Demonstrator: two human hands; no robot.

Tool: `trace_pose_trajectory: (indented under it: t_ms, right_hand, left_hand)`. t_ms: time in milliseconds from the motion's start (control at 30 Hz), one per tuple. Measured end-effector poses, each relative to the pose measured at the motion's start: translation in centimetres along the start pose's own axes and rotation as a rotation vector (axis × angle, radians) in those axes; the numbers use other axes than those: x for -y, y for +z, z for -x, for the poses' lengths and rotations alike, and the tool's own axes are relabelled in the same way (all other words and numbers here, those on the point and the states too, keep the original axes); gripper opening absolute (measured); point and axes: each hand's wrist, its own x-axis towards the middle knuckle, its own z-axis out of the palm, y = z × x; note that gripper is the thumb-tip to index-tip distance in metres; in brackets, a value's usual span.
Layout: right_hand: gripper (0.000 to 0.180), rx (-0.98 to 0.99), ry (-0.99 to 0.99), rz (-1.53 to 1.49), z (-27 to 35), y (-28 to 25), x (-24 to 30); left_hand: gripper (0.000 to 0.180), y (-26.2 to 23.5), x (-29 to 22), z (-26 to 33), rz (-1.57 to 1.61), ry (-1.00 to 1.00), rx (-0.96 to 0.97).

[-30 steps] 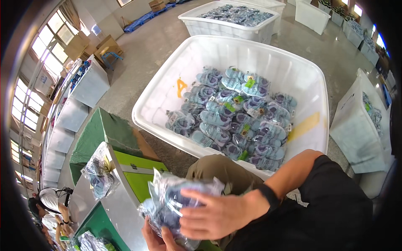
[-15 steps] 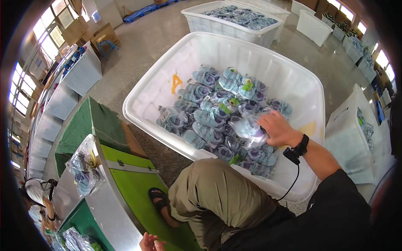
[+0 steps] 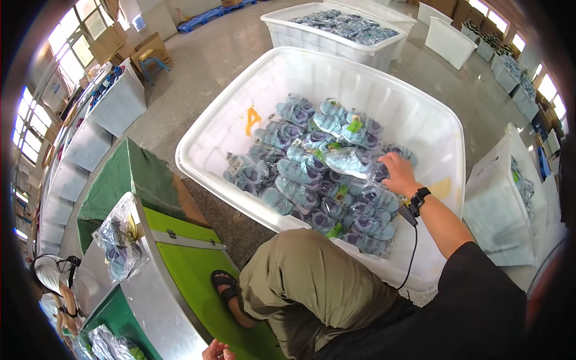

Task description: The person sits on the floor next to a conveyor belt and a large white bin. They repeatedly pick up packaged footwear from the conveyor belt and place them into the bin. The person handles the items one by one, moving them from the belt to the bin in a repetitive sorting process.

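A big white plastic bin (image 3: 228, 111) stands in front of me, holding many light blue and purple shoes bagged in clear plastic. Inside it, my right hand (image 3: 397, 175) is over the right side of the pile, thumb and fingers apart. Just left of its fingertips lies a bagged pair of shoes (image 3: 351, 162), flat on top of the others; I see no grip on it. At the lower edge my left hand (image 3: 218, 350) shows only in part, fingers loosely bent and nothing visible in them, beside a metal-topped bench (image 3: 157, 294).
On the bench lies another bagged pair of shoes (image 3: 119, 243); more bags rest on a green surface (image 3: 123, 312) below it. A green covered box (image 3: 108, 186) stands left of the bin. Other white bins (image 3: 336, 47) stand behind and right. A co-worker (image 3: 51, 279) is at far left.
The bagged pair has gone from my right hand onto the pile, a little farther up. My hand has let go and drawn slightly right. The left hand has dropped slightly.
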Motion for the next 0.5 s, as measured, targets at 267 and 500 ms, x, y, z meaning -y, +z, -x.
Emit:
trace_pose_trajectory:
  t_ms: [267, 500]
  right_hand:
    - [0.05, 0.284, -0.235, -0.43, 0.0, 0.5, 3.4]
    - [0.041, 0.427, -0.103, -0.434, -3.4, 4.2, 2.3]
  left_hand:
    - [0.031, -2.2, 1.5, 0.7, -0.098, -0.085, 0.004]
    - [0.033, -2.6, 2.7, 0.7, 0.01, -0.143, -0.022]
